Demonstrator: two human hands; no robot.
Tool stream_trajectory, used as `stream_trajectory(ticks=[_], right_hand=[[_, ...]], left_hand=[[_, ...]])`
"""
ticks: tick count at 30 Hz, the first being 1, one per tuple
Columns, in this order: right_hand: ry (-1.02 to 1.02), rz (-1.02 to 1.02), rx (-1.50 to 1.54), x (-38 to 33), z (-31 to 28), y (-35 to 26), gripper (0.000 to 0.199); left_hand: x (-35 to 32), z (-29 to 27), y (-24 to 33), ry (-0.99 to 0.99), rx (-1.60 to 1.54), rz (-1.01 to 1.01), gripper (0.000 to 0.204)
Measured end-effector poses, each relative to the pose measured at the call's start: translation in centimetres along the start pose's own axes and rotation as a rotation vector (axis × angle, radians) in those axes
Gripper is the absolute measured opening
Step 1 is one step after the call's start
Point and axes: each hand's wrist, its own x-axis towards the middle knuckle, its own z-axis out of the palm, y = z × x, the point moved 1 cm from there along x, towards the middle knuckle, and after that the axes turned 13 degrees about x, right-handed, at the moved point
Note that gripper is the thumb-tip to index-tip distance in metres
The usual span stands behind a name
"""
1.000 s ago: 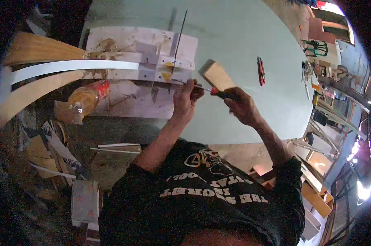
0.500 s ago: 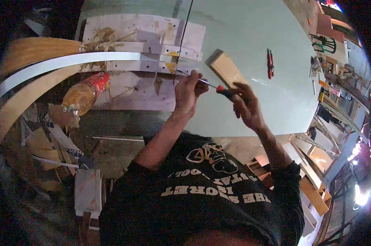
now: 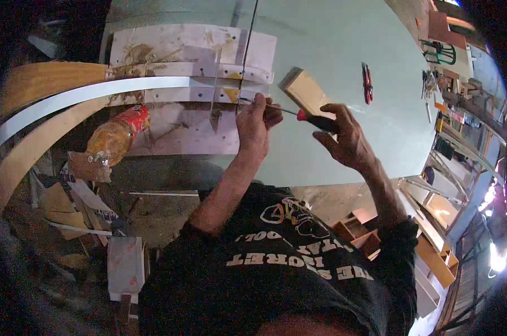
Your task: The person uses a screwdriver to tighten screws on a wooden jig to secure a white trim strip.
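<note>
A screwdriver point(image 3: 319, 122) with a red and black handle lies slantwise over the pale green table. My right hand point(image 3: 351, 143) is curled loosely about the handle's end, thumb and fingers spread round it. Closed near the tip, my left hand point(image 3: 253, 129) pinches the front of the shaft; any screw there is hidden by the fingers. The tip points at the edge of a whitish jig point(image 3: 228, 95) with drilled rails. Between those rails runs a curved white strip point(image 3: 96, 89), and a thin clear plate point(image 3: 215, 84) stands across them.
A wooden block point(image 3: 308, 92) lies just beyond the screwdriver. Further right is a red cutter-like tool point(image 3: 367, 84). A plastic bottle point(image 3: 116, 134) with a red label rests near the jig's left end. Curved wooden pieces point(image 3: 57, 81) extend leftward. Boards and boxes point(image 3: 433, 257) stand at the right.
My right hand has shifted slightly right and lower, its fingers wider apart around the handle. My left hand stays at the screwdriver's tip. The whole view has moved a little.
</note>
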Motion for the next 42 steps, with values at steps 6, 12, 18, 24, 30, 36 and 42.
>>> stream_trajectory(ticks=[6, 12, 18, 24, 30, 36, 42], right_hand=[[-0.028, 0.066, 0.021, 1.4, -0.3, -1.1, 0.017], [-0.126, 0.686, 0.398, 2.7, -1.3, -1.8, 0.025], [-0.348, -0.362, -0.440, 0.5, -0.7, -1.3, 0.039], [-0.096, 0.823, 0.837, 0.3, 1.0, -2.7, 0.023], [-0.213, -0.342, -0.304, -0.2, 1.0, -3.1, 0.045], [-0.071, 0.026, 0.249, -1.6, 3.1, -2.5, 0.020], [-0.154, 0.266, 0.424, -0.5, 1.4, -3.2, 0.034]], left_hand=[[0.3, -0.2, 1.3, -0.056, 0.040, -0.047, 0.039], [0.5, -0.7, 1.1, -0.041, 0.151, 0.036, 0.047], [-0.1, -1.0, 1.2, -0.057, 0.161, -0.001, 0.047], [0.8, -0.8, 1.7, -0.037, 0.244, -0.007, 0.054], [1.0, -1.1, 1.1, -0.042, 0.304, 0.032, 0.060], [0.6, -1.1, 0.9, -0.109, 0.285, 0.015, 0.056], [0.3, -0.7, -0.2, -0.212, 0.120, 0.039, 0.055]])
